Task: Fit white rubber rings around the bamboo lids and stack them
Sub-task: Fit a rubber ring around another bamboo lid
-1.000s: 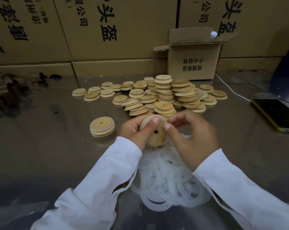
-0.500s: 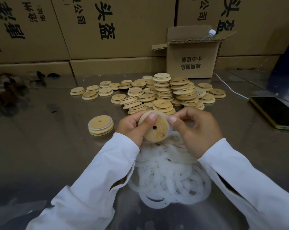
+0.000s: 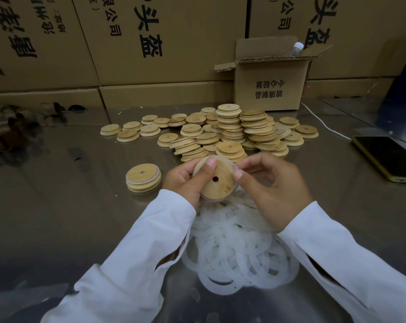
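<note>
My left hand (image 3: pixel 185 180) grips a round bamboo lid (image 3: pixel 217 180) with a small centre hole, thumb across its face. A white rubber ring (image 3: pixel 235 167) runs round the lid's rim, and my right hand (image 3: pixel 271 183) pinches it at the upper right edge. Below my hands lies a heap of loose white rings (image 3: pixel 239 250). To the left stands a short stack of ringed lids (image 3: pixel 143 178). Behind is a large pile of bare bamboo lids (image 3: pixel 230 134).
A shiny dark table (image 3: pixel 69 217) carries everything. An open small carton (image 3: pixel 270 82) with a water bottle (image 3: pixel 295 49) stands at the back, before a wall of big cartons (image 3: pixel 150 38). A phone (image 3: pixel 388 157) with a white cable (image 3: pixel 323 124) lies at right.
The lid has tilted more face-on to me. My right fingers have slid along the rim, working the ring round the lid's right edge. The stacks have not moved.
</note>
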`<state>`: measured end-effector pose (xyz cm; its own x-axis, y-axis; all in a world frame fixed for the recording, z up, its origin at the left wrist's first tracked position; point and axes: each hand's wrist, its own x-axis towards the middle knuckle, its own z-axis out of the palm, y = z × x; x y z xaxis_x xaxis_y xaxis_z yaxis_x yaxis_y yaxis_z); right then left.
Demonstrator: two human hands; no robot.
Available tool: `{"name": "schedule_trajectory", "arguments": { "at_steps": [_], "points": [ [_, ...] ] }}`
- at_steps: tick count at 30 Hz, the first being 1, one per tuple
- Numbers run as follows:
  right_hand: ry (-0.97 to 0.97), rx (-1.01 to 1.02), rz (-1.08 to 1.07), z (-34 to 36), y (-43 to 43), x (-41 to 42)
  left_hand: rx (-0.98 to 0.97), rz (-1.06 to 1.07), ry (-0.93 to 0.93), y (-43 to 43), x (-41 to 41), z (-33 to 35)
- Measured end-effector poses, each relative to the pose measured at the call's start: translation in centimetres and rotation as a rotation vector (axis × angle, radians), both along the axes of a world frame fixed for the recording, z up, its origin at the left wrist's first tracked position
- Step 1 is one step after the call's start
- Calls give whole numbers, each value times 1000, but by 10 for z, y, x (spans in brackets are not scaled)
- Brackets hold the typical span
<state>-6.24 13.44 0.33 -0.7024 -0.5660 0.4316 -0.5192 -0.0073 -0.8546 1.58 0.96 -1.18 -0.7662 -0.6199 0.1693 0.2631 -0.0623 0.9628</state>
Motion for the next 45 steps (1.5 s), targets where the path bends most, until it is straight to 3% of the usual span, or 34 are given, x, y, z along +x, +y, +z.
{"name": "schedule_trajectory", "arguments": {
  "at_steps": [12, 18, 35, 45],
  "points": [
    [-43, -29, -22, -2, 0, -1, 53, 21, 19, 3, -2, 2],
    [-82, -53, -27, -1, 0, 2, 314, -90, 239, 1, -5, 2],
    [-216, -159, -55, 0, -2, 8, 215, -111, 215, 4, -5, 3],
    [-209, -108, -30, 3, -1, 8, 180, -109, 148, 2, -3, 2]
  ]
}}
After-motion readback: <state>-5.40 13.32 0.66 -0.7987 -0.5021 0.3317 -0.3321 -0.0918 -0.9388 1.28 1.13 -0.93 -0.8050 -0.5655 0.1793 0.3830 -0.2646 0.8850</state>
